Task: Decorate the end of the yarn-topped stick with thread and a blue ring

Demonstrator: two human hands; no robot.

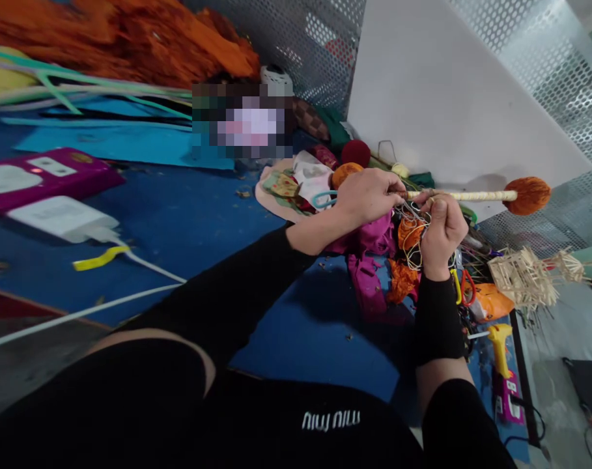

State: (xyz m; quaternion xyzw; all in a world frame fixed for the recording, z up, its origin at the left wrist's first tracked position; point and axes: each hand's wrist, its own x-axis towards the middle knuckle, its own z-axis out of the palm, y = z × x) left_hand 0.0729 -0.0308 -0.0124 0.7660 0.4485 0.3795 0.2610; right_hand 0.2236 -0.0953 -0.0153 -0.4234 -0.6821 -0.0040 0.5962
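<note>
A thin stick wrapped in cream-yellow strip [479, 195] runs sideways in front of me, with a fuzzy orange ball [527, 195] on its right end. My left hand [366, 198] is closed around the stick's left part. A light blue loop like a scissors handle [324, 199] sticks out behind that hand, and a thin metal point shows below its fingers; whether I grip it is unclear. My right hand [442, 228] is closed, thumb and fingertips pinching at the stick's middle. Tangled pale string [413, 254] lies below, between the hands.
Magenta cloth [368, 280], orange crumpled material [402, 281] and red-handled scissors [468, 288] lie near my hands. A yellow glue gun [499, 345] sits at the right edge. Leftward are a purple power strip [66, 172] and white cable [81, 317]. A white board [452, 85] leans behind.
</note>
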